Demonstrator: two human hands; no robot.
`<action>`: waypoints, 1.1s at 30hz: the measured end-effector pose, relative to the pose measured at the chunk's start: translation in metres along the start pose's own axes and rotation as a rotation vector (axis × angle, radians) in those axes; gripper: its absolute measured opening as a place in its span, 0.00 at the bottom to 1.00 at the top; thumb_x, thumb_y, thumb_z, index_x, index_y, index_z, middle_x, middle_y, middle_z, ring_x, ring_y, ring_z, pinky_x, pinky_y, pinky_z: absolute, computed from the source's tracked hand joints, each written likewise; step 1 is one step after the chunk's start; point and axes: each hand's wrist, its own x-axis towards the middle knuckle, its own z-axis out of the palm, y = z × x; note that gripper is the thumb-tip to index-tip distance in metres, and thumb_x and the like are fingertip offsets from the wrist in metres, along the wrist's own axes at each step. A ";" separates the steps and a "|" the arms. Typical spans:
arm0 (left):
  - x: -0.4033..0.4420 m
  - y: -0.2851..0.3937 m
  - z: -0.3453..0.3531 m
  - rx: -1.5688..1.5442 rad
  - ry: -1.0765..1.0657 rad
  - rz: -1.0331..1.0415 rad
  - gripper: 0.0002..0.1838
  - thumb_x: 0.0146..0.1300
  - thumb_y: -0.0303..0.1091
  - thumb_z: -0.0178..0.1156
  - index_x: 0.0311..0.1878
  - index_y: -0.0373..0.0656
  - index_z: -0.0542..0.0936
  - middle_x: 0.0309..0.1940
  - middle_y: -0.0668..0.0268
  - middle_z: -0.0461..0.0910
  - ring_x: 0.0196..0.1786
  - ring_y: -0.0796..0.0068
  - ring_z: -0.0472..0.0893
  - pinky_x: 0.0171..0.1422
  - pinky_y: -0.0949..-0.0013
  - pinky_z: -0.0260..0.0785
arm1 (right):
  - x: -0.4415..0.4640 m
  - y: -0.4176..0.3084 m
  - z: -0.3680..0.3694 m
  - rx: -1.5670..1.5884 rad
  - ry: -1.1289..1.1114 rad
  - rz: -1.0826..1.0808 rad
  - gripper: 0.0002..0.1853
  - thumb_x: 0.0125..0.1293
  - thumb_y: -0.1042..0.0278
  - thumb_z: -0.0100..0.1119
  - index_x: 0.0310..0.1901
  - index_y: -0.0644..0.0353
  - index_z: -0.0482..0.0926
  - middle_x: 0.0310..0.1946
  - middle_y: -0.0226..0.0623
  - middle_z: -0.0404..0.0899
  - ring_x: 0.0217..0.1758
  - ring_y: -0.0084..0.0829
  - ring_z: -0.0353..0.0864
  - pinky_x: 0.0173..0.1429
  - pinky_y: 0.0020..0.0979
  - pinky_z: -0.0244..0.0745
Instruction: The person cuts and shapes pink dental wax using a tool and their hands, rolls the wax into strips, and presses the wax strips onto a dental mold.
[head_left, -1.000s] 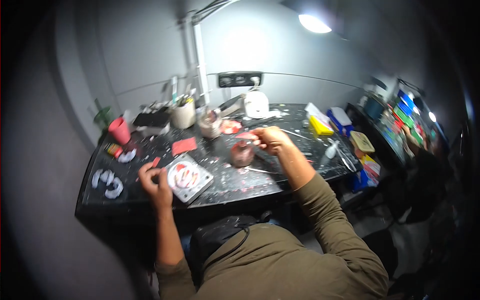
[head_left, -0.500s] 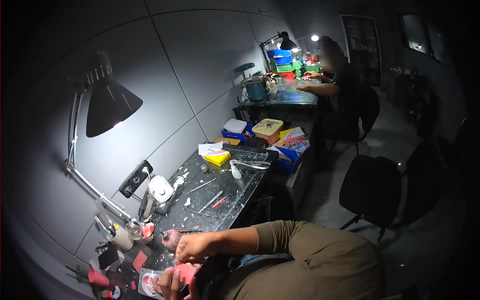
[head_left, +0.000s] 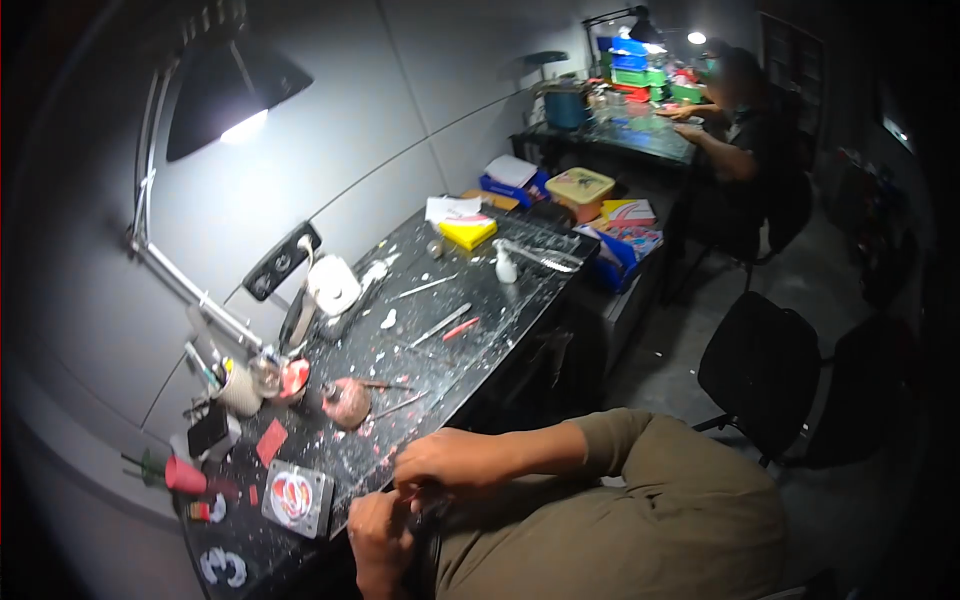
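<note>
My right hand (head_left: 445, 462) is closed, its fingers bent down toward my left hand, just off the front edge of the black workbench (head_left: 470, 385). My left hand (head_left: 378, 528) is closed below it, near my lap. The two hands are close together, and whatever is between the fingers is hidden. On the bench beside my left hand lies a square grey block (head_left: 318, 505) with a round white and red form (head_left: 292, 497) on it. A small pink sheet (head_left: 270, 441) lies behind that block. A round pinkish bottle (head_left: 347, 403) stands farther along, near thin tools (head_left: 398, 404).
A desk lamp (head_left: 240, 90) hangs over the bench. Pen cup (head_left: 240, 388), white device (head_left: 332, 285), yellow box (head_left: 468, 232), white bottle (head_left: 505, 265) and a red-handled tool (head_left: 461, 329) are on it. A co-worker (head_left: 750, 130) sits at the far table; an office chair (head_left: 760, 365) stands right.
Both hands have drawn back from the grey block to the bench edge. The pink sheet that was in my left fingers no longer shows. The camera view has shifted.
</note>
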 end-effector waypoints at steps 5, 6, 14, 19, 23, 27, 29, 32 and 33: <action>0.012 0.004 -0.003 -0.135 -0.200 -0.094 0.07 0.59 0.21 0.67 0.41 0.42 0.84 0.35 0.57 0.84 0.39 0.49 0.83 0.45 0.52 0.70 | -0.023 0.004 -0.002 -0.301 0.143 -0.080 0.07 0.63 0.69 0.69 0.42 0.57 0.83 0.37 0.38 0.81 0.43 0.44 0.83 0.46 0.43 0.79; 0.021 0.008 -0.004 -0.143 -0.194 -0.082 0.07 0.60 0.22 0.67 0.41 0.42 0.84 0.35 0.56 0.84 0.39 0.48 0.83 0.44 0.51 0.70 | -0.025 0.006 -0.001 -0.335 0.186 -0.091 0.08 0.63 0.68 0.70 0.42 0.57 0.83 0.37 0.38 0.81 0.43 0.43 0.83 0.45 0.43 0.79; 0.131 0.036 0.059 -0.039 0.139 0.156 0.04 0.70 0.27 0.64 0.44 0.42 0.86 0.40 0.58 0.85 0.38 0.53 0.87 0.41 0.55 0.80 | -0.066 -0.002 -0.079 -0.912 0.588 -0.048 0.13 0.60 0.72 0.66 0.47 0.56 0.88 0.42 0.36 0.85 0.47 0.40 0.86 0.48 0.41 0.80; 0.170 0.023 0.143 -0.127 0.163 0.198 0.03 0.69 0.28 0.66 0.43 0.42 0.86 0.42 0.60 0.86 0.41 0.55 0.86 0.45 0.55 0.80 | -0.114 0.050 -0.109 -1.081 0.593 -0.045 0.13 0.60 0.73 0.68 0.47 0.56 0.89 0.42 0.33 0.85 0.48 0.38 0.85 0.50 0.40 0.78; 0.166 0.024 0.158 -0.046 0.152 0.214 0.04 0.65 0.31 0.69 0.37 0.42 0.85 0.41 0.62 0.84 0.44 0.57 0.82 0.48 0.55 0.76 | -0.137 0.072 -0.100 -0.956 0.536 -0.014 0.09 0.64 0.69 0.72 0.46 0.52 0.89 0.44 0.31 0.86 0.50 0.36 0.85 0.55 0.40 0.78; 0.161 0.022 0.157 -0.112 0.062 0.181 0.04 0.63 0.30 0.70 0.34 0.42 0.84 0.41 0.63 0.82 0.47 0.56 0.79 0.52 0.54 0.72 | -0.135 0.071 -0.088 -0.875 0.617 0.006 0.09 0.65 0.66 0.76 0.46 0.53 0.88 0.46 0.32 0.87 0.51 0.36 0.86 0.56 0.39 0.77; 0.163 0.022 0.157 -0.125 0.069 0.180 0.04 0.63 0.29 0.69 0.33 0.42 0.84 0.39 0.63 0.81 0.46 0.55 0.79 0.51 0.53 0.71 | -0.137 0.078 -0.087 -0.874 0.627 0.016 0.10 0.65 0.65 0.76 0.46 0.54 0.88 0.47 0.32 0.87 0.51 0.36 0.86 0.57 0.40 0.77; 0.165 0.023 0.154 -0.119 0.040 0.151 0.03 0.62 0.28 0.68 0.33 0.43 0.84 0.37 0.61 0.82 0.45 0.53 0.80 0.51 0.52 0.70 | -0.135 0.078 -0.087 -0.878 0.622 0.044 0.10 0.65 0.65 0.75 0.45 0.55 0.87 0.47 0.32 0.87 0.51 0.36 0.86 0.57 0.40 0.77; 0.165 0.024 0.152 -0.120 0.044 0.155 0.03 0.62 0.28 0.68 0.33 0.43 0.84 0.37 0.61 0.82 0.45 0.53 0.80 0.51 0.52 0.70 | -0.134 0.076 -0.087 -0.880 0.610 0.068 0.09 0.65 0.65 0.75 0.44 0.55 0.87 0.47 0.32 0.87 0.51 0.36 0.86 0.58 0.40 0.77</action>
